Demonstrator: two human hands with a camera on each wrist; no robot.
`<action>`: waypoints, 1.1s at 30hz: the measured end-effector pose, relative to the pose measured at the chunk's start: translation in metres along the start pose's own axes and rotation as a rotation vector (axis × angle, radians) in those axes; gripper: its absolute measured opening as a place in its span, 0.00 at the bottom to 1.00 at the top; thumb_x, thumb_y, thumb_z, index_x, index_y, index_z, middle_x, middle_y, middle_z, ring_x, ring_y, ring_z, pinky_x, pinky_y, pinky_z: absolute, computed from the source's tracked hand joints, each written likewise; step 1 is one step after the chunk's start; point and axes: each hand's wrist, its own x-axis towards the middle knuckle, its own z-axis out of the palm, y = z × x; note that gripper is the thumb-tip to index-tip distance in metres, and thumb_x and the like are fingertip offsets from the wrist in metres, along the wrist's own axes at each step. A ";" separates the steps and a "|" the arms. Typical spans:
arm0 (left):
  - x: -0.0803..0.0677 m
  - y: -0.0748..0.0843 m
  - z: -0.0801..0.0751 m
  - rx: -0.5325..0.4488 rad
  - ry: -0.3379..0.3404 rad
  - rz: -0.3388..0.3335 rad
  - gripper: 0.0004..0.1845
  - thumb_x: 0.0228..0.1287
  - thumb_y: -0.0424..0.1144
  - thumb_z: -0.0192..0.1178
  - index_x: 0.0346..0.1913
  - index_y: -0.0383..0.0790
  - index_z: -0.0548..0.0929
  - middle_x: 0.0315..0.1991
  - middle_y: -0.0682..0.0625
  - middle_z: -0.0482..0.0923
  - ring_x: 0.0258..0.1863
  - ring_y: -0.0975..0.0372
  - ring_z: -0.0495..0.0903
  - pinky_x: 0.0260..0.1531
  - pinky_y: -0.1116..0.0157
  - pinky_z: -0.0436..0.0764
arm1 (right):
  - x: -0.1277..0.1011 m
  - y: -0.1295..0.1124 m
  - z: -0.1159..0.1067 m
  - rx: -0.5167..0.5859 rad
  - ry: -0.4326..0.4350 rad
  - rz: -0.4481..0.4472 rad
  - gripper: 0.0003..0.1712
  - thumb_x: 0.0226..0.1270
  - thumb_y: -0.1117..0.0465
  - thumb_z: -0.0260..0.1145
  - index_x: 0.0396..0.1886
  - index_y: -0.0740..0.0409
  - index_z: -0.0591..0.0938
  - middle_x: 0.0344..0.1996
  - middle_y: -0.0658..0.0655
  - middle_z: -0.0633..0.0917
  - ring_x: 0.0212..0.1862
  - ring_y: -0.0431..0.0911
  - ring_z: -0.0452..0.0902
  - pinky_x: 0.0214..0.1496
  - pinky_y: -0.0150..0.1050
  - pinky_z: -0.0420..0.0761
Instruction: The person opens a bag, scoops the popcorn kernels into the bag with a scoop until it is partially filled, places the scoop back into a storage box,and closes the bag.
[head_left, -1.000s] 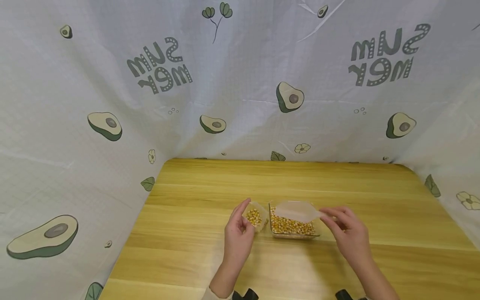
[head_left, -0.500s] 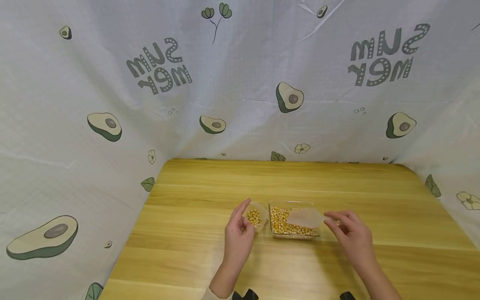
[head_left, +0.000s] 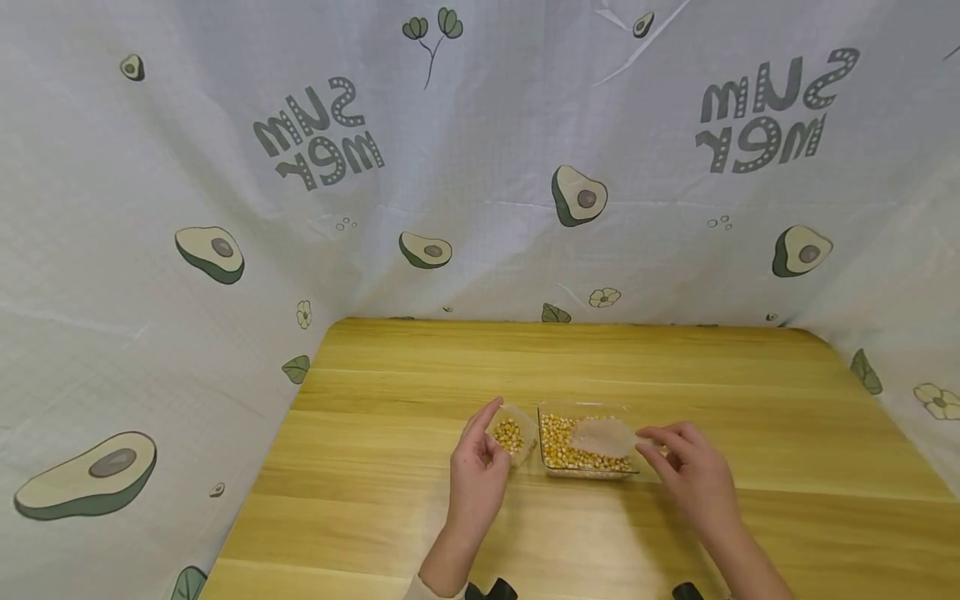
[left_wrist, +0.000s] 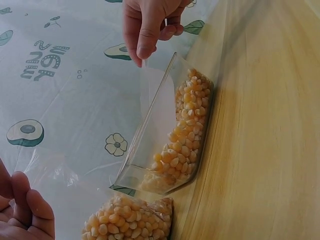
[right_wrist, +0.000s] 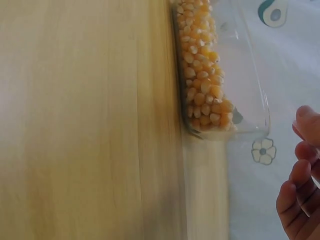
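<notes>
A clear rectangular glass container (head_left: 558,472) of corn kernels (left_wrist: 185,135) stands on the table. My right hand (head_left: 693,479) pinches the handle of a translucent white scoop (head_left: 603,437) from the right. The scoop's blade tilts down into the container, its front edge at the kernels. To the left of the container sits a clear plastic bag (left_wrist: 125,220), partly filled with corn kernels. My left hand (head_left: 478,475) pinches the upper edge of this bag, whose thin film stretches from the fingers in the left wrist view. The right wrist view shows the container's near side.
The wooden table (head_left: 360,492) extends on all sides of the container and bag. A white curtain (head_left: 480,208) with avocado prints hangs behind the table and along both sides.
The scoop has come from above the far part of the container to lower over the kernels, shifting right and then slightly back left with my right hand. My left hand and the bag stay still.
</notes>
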 end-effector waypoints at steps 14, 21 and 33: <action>-0.002 0.001 0.001 0.005 0.009 -0.023 0.36 0.61 0.20 0.48 0.70 0.51 0.74 0.72 0.46 0.66 0.19 0.72 0.61 0.18 0.78 0.64 | 0.004 -0.003 0.010 -0.157 -0.181 0.091 0.11 0.57 0.56 0.75 0.40 0.52 0.89 0.31 0.48 0.84 0.23 0.29 0.63 0.20 0.29 0.63; -0.001 -0.001 0.002 -0.003 0.006 -0.004 0.36 0.60 0.18 0.48 0.70 0.49 0.74 0.73 0.42 0.66 0.19 0.73 0.62 0.19 0.79 0.64 | 0.005 0.002 0.012 -0.137 -0.236 0.165 0.13 0.60 0.53 0.73 0.42 0.53 0.90 0.33 0.49 0.84 0.22 0.32 0.63 0.20 0.30 0.63; -0.002 0.001 0.000 -0.002 -0.002 -0.020 0.36 0.61 0.19 0.48 0.70 0.51 0.73 0.73 0.44 0.65 0.18 0.73 0.60 0.19 0.78 0.64 | 0.006 0.009 0.017 0.075 -0.246 0.338 0.14 0.62 0.52 0.72 0.43 0.54 0.90 0.33 0.49 0.84 0.25 0.32 0.65 0.26 0.32 0.68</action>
